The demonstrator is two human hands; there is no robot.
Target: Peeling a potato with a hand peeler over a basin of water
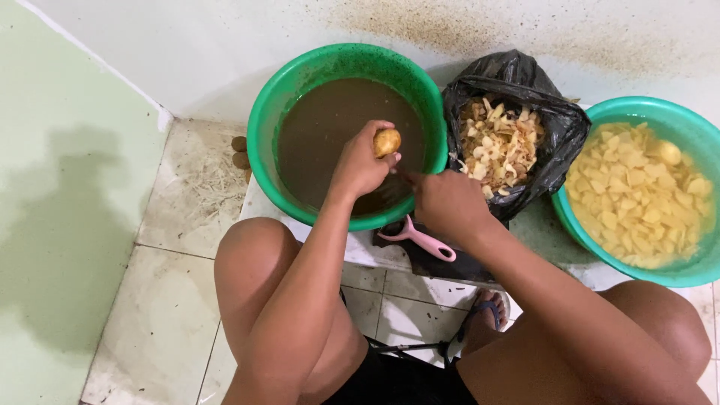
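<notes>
Left hand [360, 165] clamped small potato [387, 142] at fingertips, above green basin [262, 112] of muddy water. Right hand [446, 201] fisted around thin tool, mostly hidden, tip near potato. Potato likely wet, slick, firm, light; pinch on ends looked safest. Pink peeler [417, 238] lay below. Black bag [525, 82] held peelings; second basin [675, 112] held cut pieces.

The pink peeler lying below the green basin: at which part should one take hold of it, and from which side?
Probably best by its long straight handle, coming from the lower right. The pink peeler lies flat on a dark mat, handle end pointing right and free. Its looped head sits close under the green basin rim, near the right hand, so that end is more crowded.
</notes>
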